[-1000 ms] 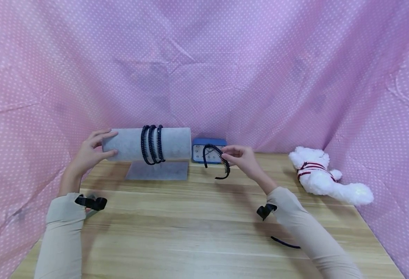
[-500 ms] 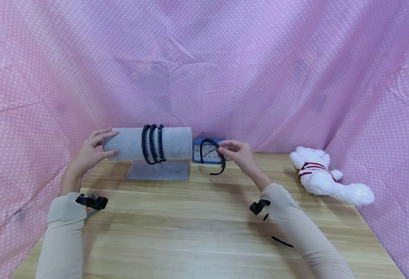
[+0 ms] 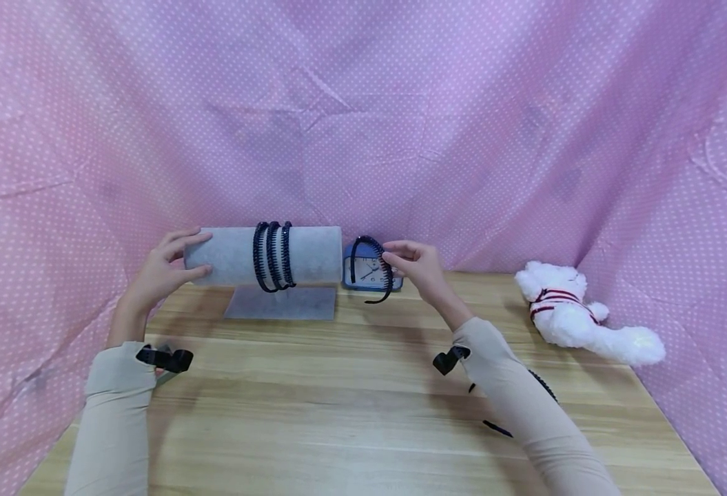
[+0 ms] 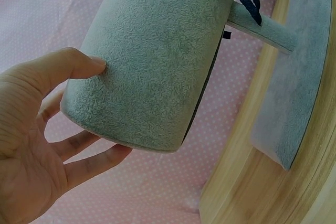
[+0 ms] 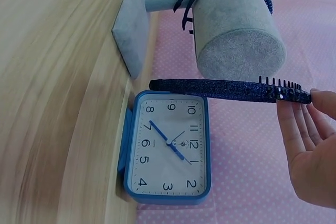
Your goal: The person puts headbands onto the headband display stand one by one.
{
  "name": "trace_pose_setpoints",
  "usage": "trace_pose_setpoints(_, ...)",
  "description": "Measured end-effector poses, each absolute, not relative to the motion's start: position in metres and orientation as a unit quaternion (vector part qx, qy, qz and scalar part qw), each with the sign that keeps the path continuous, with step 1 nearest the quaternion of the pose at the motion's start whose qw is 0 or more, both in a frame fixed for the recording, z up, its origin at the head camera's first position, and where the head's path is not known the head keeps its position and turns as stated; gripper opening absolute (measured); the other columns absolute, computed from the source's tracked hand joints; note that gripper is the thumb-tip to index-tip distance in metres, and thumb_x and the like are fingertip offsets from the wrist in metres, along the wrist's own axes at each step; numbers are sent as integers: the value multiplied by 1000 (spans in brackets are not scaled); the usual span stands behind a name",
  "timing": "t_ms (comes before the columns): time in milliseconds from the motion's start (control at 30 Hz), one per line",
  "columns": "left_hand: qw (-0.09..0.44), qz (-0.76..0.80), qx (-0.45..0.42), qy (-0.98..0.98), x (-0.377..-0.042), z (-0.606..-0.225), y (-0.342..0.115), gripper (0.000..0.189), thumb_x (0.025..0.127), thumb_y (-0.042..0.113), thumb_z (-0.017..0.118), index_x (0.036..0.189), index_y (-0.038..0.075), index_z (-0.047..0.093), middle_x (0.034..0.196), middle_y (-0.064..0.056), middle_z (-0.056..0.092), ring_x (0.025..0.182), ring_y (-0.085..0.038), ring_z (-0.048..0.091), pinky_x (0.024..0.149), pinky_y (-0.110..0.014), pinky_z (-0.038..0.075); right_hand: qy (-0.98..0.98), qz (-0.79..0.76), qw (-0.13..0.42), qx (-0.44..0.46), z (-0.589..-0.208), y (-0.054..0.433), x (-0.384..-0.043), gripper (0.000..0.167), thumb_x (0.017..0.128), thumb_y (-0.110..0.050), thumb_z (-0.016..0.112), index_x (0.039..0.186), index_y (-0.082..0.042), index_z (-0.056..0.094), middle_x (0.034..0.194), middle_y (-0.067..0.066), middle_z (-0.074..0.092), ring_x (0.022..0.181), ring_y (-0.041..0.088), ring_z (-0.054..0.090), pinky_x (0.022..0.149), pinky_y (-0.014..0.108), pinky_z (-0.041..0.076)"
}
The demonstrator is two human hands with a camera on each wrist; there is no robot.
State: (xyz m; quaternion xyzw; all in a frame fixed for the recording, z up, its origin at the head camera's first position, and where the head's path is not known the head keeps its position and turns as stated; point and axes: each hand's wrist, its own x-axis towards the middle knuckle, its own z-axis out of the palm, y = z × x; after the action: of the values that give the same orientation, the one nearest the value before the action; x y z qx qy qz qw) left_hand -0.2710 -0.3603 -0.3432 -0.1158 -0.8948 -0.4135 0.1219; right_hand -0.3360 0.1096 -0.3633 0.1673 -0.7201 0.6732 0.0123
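A grey velvet cylinder stand (image 3: 313, 253) (image 4: 152, 61) (image 5: 239, 40) carries three dark toothed headbands (image 3: 272, 256) around its middle. My left hand (image 3: 161, 271) (image 4: 37, 145) grips the cylinder's left end, thumb on its side and fingers under the rim. My right hand (image 3: 414, 265) (image 5: 310, 150) pinches a fourth dark headband (image 3: 371, 267) (image 5: 226, 89) by its top, just right of the cylinder's free end and in front of the blue clock (image 3: 375, 273) (image 5: 167, 147). The headband hangs with its ends pointing down.
The stand's flat grey base (image 3: 281, 303) sits on the wooden table (image 3: 338, 413). A white plush dog (image 3: 580, 313) lies at the right. Another dark headband (image 3: 543, 386) lies partly hidden under my right forearm. Pink dotted cloth (image 3: 363, 103) closes in the back and sides.
My right hand has carried the headband left and a little up, closer to the cylinder's right end. The left hand has stayed on the cylinder.
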Motion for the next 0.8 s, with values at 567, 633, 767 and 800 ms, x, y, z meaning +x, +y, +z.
trace_pose_setpoints(567, 127, -407, -105, -898, -275, -346, -361, 63, 93, 5, 73, 150, 3, 48, 162, -21, 27, 135, -48, 38, 82, 2, 37, -698, 696, 25, 165, -353, 85, -342, 29, 93, -5, 73, 118, 9, 68, 94, 2, 78, 80, 7, 72, 74, 33, 64)
trace_pose_setpoints(633, 129, -409, -108, -897, -275, -346, -361, 63, 93, 4, 73, 150, 1, 47, 162, -22, 27, 135, -49, 38, 82, 2, 37, -699, 696, 29, 165, -353, 82, -343, 29, 93, -5, 73, 118, 9, 69, 94, 4, 78, 80, 7, 72, 73, 33, 64)
trace_pose_setpoints(767, 128, -411, -107, -896, -275, -346, -361, 62, 93, 5, 73, 150, 2, 47, 163, -21, 27, 135, -48, 37, 83, 2, 37, -691, 704, 33, 161, -352, 77, -343, 28, 93, -4, 73, 116, 10, 69, 88, -1, 77, 76, 8, 73, 71, 32, 64)
trace_pose_setpoints(800, 126, -412, -105, -896, -274, -346, -361, 62, 94, 5, 73, 150, 3, 48, 163, -20, 27, 135, -47, 37, 83, 2, 38, -689, 707, 34, 159, -352, 76, -344, 28, 93, -4, 73, 116, 11, 69, 87, -2, 77, 74, 8, 73, 70, 31, 64)
